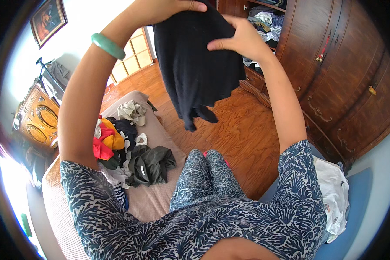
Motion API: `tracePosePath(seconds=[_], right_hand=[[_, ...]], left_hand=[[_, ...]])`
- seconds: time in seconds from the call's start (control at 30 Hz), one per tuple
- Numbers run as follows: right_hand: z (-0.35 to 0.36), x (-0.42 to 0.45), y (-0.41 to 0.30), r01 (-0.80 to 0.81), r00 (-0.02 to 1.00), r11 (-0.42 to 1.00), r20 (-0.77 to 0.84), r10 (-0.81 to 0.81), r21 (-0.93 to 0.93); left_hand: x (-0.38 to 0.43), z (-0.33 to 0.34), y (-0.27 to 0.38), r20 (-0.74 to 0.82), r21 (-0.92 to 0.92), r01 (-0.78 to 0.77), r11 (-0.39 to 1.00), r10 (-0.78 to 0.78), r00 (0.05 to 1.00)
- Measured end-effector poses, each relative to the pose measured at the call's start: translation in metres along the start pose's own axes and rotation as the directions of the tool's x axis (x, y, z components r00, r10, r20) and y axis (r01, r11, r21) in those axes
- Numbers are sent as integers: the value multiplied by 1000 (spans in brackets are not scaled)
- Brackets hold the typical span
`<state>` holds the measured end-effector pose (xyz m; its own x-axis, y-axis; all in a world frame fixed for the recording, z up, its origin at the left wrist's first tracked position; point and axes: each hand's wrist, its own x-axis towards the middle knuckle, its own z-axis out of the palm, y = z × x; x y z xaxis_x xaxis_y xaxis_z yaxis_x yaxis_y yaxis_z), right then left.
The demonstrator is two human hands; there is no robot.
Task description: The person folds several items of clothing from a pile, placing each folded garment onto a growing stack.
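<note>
A black cloth garment (195,68) hangs in front of me at the top of the view, its lower edge uneven and loose. My left hand (172,9) grips its upper edge, thumb lying across the fabric; a pale green bangle (108,46) circles that wrist. On the garment's right side, my right hand (243,37) holds the cloth with the thumb in front and the other fingers mostly behind it. The garment's top runs out of view, and its exact kind cannot be told.
A heap of mixed clothes, including a dark olive garment (152,165), lies on the bed (156,201) at left. Folded white clothing (333,198) sits at my right. A large wooden wardrobe (325,65) stands ahead right, beside shelves of clothes (266,24). Wooden floor (234,130) lies between.
</note>
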<state>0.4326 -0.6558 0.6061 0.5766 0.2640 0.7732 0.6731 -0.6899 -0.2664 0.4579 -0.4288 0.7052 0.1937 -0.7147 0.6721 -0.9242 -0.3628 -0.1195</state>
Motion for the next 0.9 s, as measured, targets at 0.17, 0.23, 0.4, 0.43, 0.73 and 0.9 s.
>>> tracePosePath(seconds=[0.17, 0.23, 0.4, 0.43, 0.73, 0.9], right_hand=[[21, -15, 14, -277, 956, 927, 175, 237, 255], [15, -17, 20, -247, 960, 939, 190, 204, 239], [2, -8, 3, -160, 931, 977, 308, 197, -140], [3, -6, 11, -63, 943, 997, 330, 45, 44], [9, 22, 22, 49, 982, 972, 167, -88, 228], [19, 6, 31, -77, 995, 553, 98, -10, 830]], left_hand=[[8, -26, -22, -19, 185, -57, 981, 61, 998], [5, -21, -25, 33, 200, -69, 977, 64, 997], [-17, -16, -41, 53, 466, 12, 885, -41, 998], [-21, -18, -38, 27, 510, 34, 859, -55, 998], [-35, -52, 3, -123, 336, -5, 942, 49, 991], [-25, -27, -1, -213, 422, 128, 898, -39, 976]])
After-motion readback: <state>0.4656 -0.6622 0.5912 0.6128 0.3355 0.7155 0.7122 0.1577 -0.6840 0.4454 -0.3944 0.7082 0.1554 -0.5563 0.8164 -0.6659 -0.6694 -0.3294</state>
